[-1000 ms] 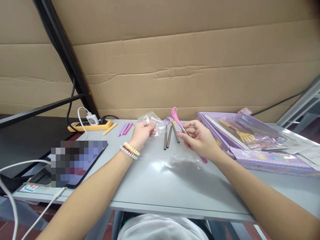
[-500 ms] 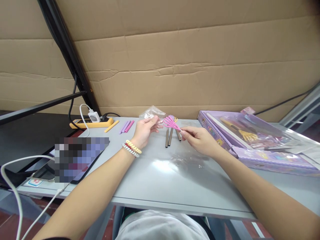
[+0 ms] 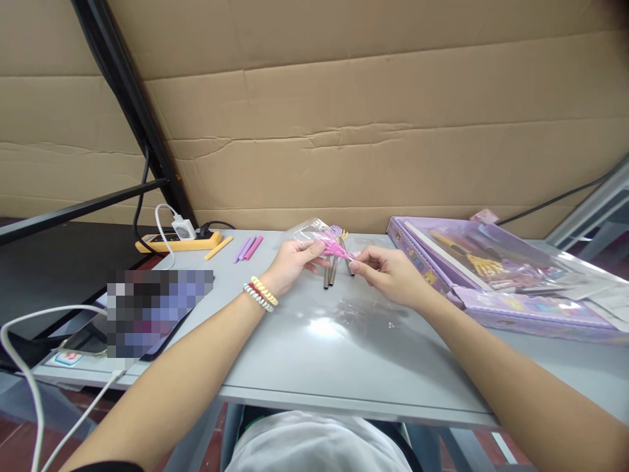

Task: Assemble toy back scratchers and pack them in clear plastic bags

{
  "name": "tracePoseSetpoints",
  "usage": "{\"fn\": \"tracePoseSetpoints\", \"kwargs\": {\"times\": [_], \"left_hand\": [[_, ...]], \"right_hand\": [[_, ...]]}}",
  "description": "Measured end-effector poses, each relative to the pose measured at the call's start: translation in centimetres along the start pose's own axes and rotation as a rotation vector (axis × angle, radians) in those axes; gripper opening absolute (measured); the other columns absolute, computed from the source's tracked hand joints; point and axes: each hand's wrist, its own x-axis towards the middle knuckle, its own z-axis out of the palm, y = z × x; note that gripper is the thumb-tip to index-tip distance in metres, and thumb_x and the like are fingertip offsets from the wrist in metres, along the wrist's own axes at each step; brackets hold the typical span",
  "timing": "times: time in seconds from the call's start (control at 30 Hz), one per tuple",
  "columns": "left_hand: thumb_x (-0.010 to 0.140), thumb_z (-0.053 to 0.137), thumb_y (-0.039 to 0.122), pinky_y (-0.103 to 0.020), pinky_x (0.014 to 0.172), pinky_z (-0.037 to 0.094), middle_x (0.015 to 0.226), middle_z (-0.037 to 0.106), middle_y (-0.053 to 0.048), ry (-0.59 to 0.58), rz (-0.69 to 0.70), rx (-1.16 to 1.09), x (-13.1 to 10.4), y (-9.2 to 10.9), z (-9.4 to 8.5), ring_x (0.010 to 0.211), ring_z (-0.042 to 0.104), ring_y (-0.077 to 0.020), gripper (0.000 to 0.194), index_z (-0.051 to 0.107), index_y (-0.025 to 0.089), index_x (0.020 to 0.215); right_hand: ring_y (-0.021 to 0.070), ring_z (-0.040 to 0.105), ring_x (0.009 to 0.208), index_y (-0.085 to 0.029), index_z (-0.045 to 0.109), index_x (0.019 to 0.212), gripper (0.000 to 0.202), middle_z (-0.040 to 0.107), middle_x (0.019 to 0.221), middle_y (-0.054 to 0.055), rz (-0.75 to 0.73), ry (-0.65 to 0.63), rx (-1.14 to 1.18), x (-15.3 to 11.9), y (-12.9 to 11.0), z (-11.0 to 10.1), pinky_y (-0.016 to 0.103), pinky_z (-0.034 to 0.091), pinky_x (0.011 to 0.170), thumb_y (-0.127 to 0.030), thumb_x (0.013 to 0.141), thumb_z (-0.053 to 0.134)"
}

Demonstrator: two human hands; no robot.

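Fingertips on your right hand are pinched around the narrow end of the pink claw, pretty much mid-frame. Your left hand is gripping the clear bag, and the claw's prongs are right up at that plastic; can't tell whether they're in it or behind it. Just under that you've got dark metal rods on the grey table, with a purple head and a yellow head showing at the far end. Another clear wrapper lies below centre frame. Left of centre there's a yellow stick, purple sticks and a magenta stick, near your yellow power strip. Your tablet is lower left, and the purple box with a yellow claw inside takes up the right side.
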Motion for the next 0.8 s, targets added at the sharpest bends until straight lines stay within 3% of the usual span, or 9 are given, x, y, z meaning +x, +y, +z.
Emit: {"fn": "tracePoseSetpoints", "kwargs": {"times": [0.23, 0.43, 0.63, 0.8], "left_hand": [[0.07, 0.068, 0.05, -0.026, 0.06, 0.044, 0.102, 0.069, -0.013, -0.072, -0.07, 0.058, -0.2, 0.0, 0.1, 0.076, 0.065, -0.0182, 0.042, 0.071, 0.013, 0.089], [0.069, 0.069, 0.054, -0.025, 0.056, 0.044, 0.098, 0.07, -0.014, -0.06, -0.104, 0.059, -0.4, -0.3, 0.8, 0.074, 0.066, -0.0185, 0.044, 0.071, 0.013, 0.084], [0.072, 0.063, 0.057, -0.025, 0.057, 0.044, 0.074, 0.069, -0.009, -0.146, -0.117, 0.104, -0.6, -1.1, 2.1, 0.069, 0.064, -0.0167, 0.044, 0.069, 0.013, 0.075], [0.071, 0.068, 0.048, -0.026, 0.061, 0.045, 0.085, 0.068, -0.008, -0.043, -0.101, 0.004, -0.6, -0.7, 1.6, 0.073, 0.063, -0.0156, 0.037, 0.067, 0.014, 0.083]], "right_hand": [[0.009, 0.042, 0.047, -0.017, 0.058, 0.068, 0.035, 0.053, 0.055, -0.001, 0.042, -0.028, 0.01, 0.0, 0.1, 0.2, 0.025, 0.034, 0.048, -0.049, 0.081, 0.054], [0.0084, 0.048, 0.047, -0.019, 0.047, 0.104, 0.046, 0.06, 0.082, 0.003, 0.155, -0.007, 0.269, -0.1, 0.4, 1.1, 0.023, 0.036, 0.042, -0.053, 0.077, 0.06], [0.0088, 0.05, 0.05, -0.02, 0.037, 0.121, 0.055, 0.059, 0.093, 0.005, 0.175, 0.004, 0.276, -0.7, -0.4, 1.9, 0.023, 0.038, 0.041, -0.05, 0.079, 0.058], [0.0093, 0.051, 0.052, -0.021, 0.03, 0.129, 0.062, 0.057, 0.095, 0.005, 0.17, -0.002, 0.245, -0.8, -0.5, 1.9, 0.026, 0.043, 0.046, -0.045, 0.08, 0.059]]}}
